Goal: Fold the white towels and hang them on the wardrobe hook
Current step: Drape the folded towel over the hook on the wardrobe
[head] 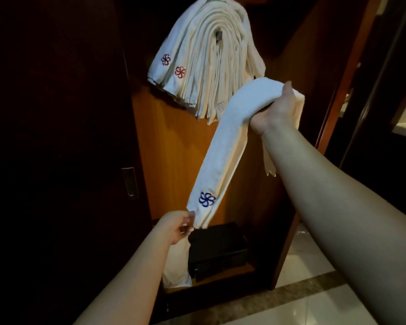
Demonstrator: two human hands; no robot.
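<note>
My right hand point(275, 109) grips the folded towel point(223, 148) at its middle; my left hand point(178, 226) pinches its lower end. Its long axis runs toward seven o'clock; the hung towels point(202, 59) lie at eleven o'clock.

right hand point(275, 109) grips folded white towel point(223, 146) at its bend, just below-right of hung towel stack point(204, 64) | left hand point(177, 227) pinches towel's lower end by blue logo point(207, 199), well below stack | stack draped over hook, red logos on left | black safe point(217, 248) on wardrobe floor, far below stack
</note>
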